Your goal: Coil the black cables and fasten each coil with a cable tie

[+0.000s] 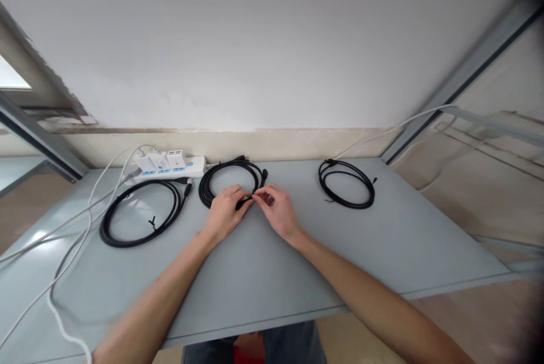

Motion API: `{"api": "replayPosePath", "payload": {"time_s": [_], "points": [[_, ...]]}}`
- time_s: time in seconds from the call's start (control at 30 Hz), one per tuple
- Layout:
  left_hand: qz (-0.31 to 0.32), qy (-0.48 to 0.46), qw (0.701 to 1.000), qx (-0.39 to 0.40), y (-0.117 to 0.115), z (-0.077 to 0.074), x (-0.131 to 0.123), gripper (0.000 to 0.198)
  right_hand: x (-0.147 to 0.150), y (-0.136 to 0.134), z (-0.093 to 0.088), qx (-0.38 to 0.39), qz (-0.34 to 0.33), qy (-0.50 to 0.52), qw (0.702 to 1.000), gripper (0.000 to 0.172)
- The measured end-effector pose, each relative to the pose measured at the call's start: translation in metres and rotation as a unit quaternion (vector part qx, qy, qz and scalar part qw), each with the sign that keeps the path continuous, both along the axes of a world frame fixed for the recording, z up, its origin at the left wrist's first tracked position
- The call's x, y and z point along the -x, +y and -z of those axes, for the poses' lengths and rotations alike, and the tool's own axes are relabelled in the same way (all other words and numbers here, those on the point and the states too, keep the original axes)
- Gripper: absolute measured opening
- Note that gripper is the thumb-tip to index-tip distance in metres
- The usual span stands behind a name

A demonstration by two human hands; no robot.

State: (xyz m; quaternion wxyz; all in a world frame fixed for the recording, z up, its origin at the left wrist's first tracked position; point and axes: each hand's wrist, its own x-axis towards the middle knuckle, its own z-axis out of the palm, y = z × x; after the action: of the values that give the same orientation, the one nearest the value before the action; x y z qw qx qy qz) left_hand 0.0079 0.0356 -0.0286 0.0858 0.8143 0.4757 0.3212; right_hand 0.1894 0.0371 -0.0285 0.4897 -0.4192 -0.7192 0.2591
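A coiled black cable [205,187] lies on the grey table in front of me, its plug ends at the back and right of the loop. My left hand [226,211] is closed on the near side of this coil, with the fingers wrapped over it. Beside it, my right hand [277,210] pinches with thumb and forefinger at the same spot, where a thin black tie seems to meet the cable. The fingers partly hide that tie. Both hands almost touch at the fingertips.
Another black cable coil [111,232] with ties lies to the left, and a third coil [346,204] to the right. A white power strip [195,167] with plugged-in adapters stands at the back. White cords [87,233] run across the table's [272,284] left side. Metal posts [425,120] flank it.
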Motion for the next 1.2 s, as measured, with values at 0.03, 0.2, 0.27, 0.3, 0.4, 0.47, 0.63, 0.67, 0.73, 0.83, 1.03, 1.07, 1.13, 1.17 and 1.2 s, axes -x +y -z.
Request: {"api": "replayPosePath", "payload": {"time_s": [0.03, 0.2, 0.27, 0.3, 0.4, 0.47, 0.63, 0.67, 0.73, 0.83, 1.03, 1.07, 1.13, 1.17, 1.2], "points": [[0.008, 0.003, 1.0, -0.003, 0.0003, 0.0002, 0.0002, 0.019, -0.0001, 0.0006, 0.0007, 0.0, -0.001, 0.0, 1.0, 0.01], [0.021, 0.017, 1.0, -0.013, 0.001, 0.0008, 0.0014, 0.017, -0.0009, 0.0035, 0.0035, 0.002, -0.001, 0.004, 1.0, 0.01], [0.021, 0.015, 1.0, -0.008, 0.0008, 0.0005, 0.0014, 0.017, -0.0009, 0.0032, 0.0025, 0.005, -0.001, 0.007, 1.0, 0.011], [0.022, 0.013, 1.0, -0.005, 0.0007, 0.0001, 0.0013, 0.017, -0.0008, 0.0027, 0.0015, 0.007, -0.005, 0.009, 1.0, 0.012], [0.03, -0.002, 1.0, 0.006, 0.0003, -0.0012, 0.0011, 0.017, -0.0004, 0.0006, -0.0019, 0.011, -0.013, 0.011, 1.0, 0.013], [0.042, -0.018, 0.999, 0.016, 0.0, -0.002, 0.0012, 0.017, -0.0005, -0.0001, -0.0032, 0.01, -0.004, 0.008, 1.0, 0.019], [0.052, -0.029, 0.998, 0.026, -0.0004, -0.0022, 0.0014, 0.02, -0.0012, 0.0024, -0.0016, 0.01, 0.018, 0.012, 1.0, 0.024], [0.052, -0.028, 0.998, 0.027, -0.0003, -0.0018, 0.0013, 0.02, -0.0011, 0.0029, -0.0011, 0.009, 0.02, 0.012, 1.0, 0.024], [0.053, -0.026, 0.998, 0.027, 0.0, -0.0007, 0.0008, 0.02, -0.0008, 0.0035, -0.0003, 0.008, 0.022, 0.011, 1.0, 0.022], [0.058, -0.021, 0.998, 0.021, 0.0005, 0.0013, 0.0001, 0.021, -0.0001, 0.0033, -0.0002, 0.01, 0.02, 0.014, 1.0, 0.017], [0.059, -0.015, 0.998, 0.024, 0.0, 0.0007, -0.0004, 0.022, 0.0008, 0.0033, -0.001, -0.004, 0.017, 0.015, 1.0, 0.012], [0.059, -0.017, 0.998, 0.025, -0.0001, 0.0001, -0.0004, 0.022, 0.0008, 0.0035, -0.0007, -0.008, 0.019, 0.015, 1.0, 0.013], [0.059, -0.023, 0.998, 0.026, -0.0001, -0.0005, -0.0003, 0.022, 0.0008, 0.0041, 0.0005, -0.012, 0.02, 0.017, 1.0, 0.013], [0.058, -0.026, 0.998, 0.026, 0.0, -0.0005, -0.0001, 0.022, 0.0008, 0.0045, 0.0012, -0.011, 0.02, 0.018, 1.0, 0.014], [0.057, -0.029, 0.998, 0.028, 0.0003, -0.0003, 0.0001, 0.022, 0.0008, 0.0051, 0.002, -0.008, 0.019, 0.022, 1.0, 0.014]]}}
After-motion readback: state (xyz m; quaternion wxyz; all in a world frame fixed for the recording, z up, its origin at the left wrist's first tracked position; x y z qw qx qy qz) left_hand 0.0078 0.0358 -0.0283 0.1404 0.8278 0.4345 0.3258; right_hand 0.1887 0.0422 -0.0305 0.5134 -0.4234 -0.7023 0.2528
